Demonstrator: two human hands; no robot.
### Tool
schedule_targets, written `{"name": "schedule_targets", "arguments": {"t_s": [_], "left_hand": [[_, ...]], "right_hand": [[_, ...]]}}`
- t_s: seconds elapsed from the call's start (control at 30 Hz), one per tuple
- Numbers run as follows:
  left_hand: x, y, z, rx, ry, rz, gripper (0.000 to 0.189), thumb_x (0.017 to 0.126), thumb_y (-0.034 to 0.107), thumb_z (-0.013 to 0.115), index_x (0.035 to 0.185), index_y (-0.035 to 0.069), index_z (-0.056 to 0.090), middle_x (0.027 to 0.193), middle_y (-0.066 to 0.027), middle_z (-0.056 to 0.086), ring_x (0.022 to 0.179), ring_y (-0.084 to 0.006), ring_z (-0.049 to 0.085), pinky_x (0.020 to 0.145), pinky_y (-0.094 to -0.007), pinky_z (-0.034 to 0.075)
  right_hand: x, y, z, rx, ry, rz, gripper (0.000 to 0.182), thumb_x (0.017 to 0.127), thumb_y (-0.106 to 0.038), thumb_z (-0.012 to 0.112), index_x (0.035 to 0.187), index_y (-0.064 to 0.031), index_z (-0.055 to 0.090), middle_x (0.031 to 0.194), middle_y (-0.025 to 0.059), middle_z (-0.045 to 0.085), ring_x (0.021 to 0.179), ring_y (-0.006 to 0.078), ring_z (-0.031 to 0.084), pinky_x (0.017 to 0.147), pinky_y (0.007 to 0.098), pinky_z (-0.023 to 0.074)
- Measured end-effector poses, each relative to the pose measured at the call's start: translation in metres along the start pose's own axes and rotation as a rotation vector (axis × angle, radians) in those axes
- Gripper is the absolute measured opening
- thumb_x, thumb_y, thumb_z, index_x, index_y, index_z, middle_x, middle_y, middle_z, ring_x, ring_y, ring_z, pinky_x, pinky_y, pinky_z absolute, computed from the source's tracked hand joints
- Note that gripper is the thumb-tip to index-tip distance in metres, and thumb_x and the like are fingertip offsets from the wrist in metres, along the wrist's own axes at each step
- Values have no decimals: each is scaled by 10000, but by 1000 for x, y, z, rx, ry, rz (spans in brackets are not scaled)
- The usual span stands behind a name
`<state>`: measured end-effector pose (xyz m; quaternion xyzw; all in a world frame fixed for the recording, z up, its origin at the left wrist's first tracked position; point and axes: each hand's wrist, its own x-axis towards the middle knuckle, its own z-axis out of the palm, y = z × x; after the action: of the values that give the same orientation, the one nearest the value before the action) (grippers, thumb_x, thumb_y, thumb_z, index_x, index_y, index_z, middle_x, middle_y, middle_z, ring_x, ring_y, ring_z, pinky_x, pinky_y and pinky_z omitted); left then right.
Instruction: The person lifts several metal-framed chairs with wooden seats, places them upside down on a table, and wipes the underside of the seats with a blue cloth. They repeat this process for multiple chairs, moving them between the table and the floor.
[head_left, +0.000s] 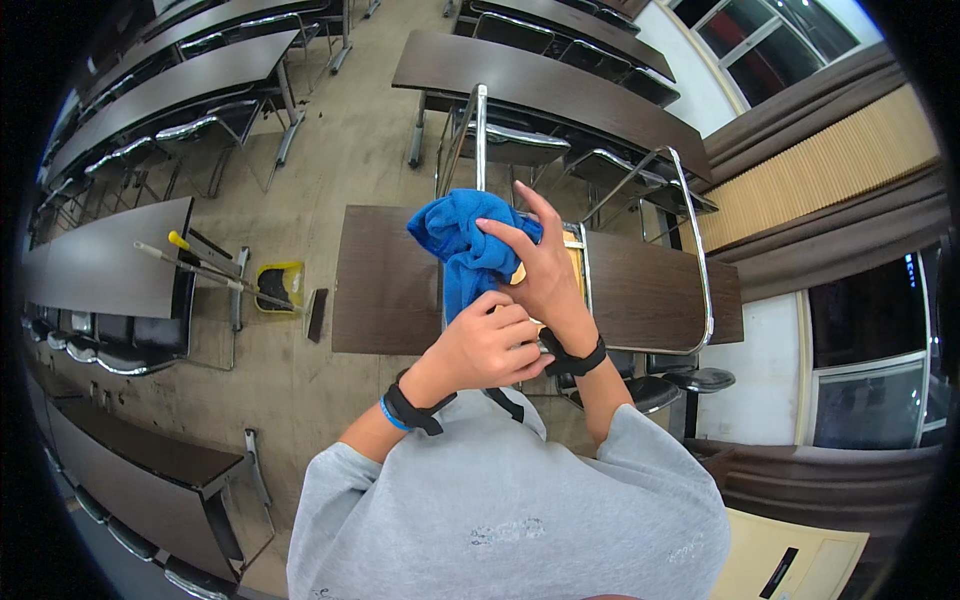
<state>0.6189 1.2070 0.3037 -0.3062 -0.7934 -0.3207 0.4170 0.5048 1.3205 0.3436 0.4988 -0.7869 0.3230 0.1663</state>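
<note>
A bunched blue cloth (480, 240) lies over a chair with a chrome tube frame (706, 277), which rests on a dark wood-look table (390, 281) in front of me. Part of a tan panel (574, 262) on the chair shows beside the cloth. My right hand (551, 274) grips the cloth from its right side, index finger raised and another finger pressed on top. Just below, my left hand (487, 345) is curled close to the cloth's lower end. Whatever may be inside its fingers is hidden.
Left of the table, a yellow dustpan (281, 289) and a broom (316, 315) stand on the floor, their handles leaning toward another table (112, 255). Rows of tables (540, 97) with black chairs are beyond. Curtains (825, 217) and windows line the right side.
</note>
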Motion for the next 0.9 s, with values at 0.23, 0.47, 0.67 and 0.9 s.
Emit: {"name": "schedule_targets", "arguments": {"t_s": [0.23,0.47,0.67,0.9], "left_hand": [[10,5,-4,69,-162,-137,235,773,206,838,662,129,646,782,17,629,829,-178,659,1061,-465,514],[9,6,-5,23,-222,-242,211,802,185,840,685,129,673,797,10,642,859,-186,660,1038,-450,538],[18,11,-14,-65,-276,-331,89,807,112,825,845,102,745,974,-23,698,1001,-227,671,1044,-439,518],[25,11,-35,-75,252,-753,480,759,56,837,1227,52,728,1480,-220,537,1377,-391,533,1097,-457,482]], "right_hand": [[43,66,3,141,-51,-74,554,716,-67,883,1222,-92,658,1385,144,673,1246,377,657,998,419,561],[83,119,0,87,395,205,453,798,-33,834,1179,-49,590,1012,184,678,941,379,722,814,423,572],[91,128,-89,397,671,139,660,866,-93,833,1410,-86,461,1356,116,544,1252,252,556,1090,391,455],[21,135,-100,651,535,236,766,892,-130,826,1520,-102,388,1467,122,478,1339,270,515,1151,399,434]]}}
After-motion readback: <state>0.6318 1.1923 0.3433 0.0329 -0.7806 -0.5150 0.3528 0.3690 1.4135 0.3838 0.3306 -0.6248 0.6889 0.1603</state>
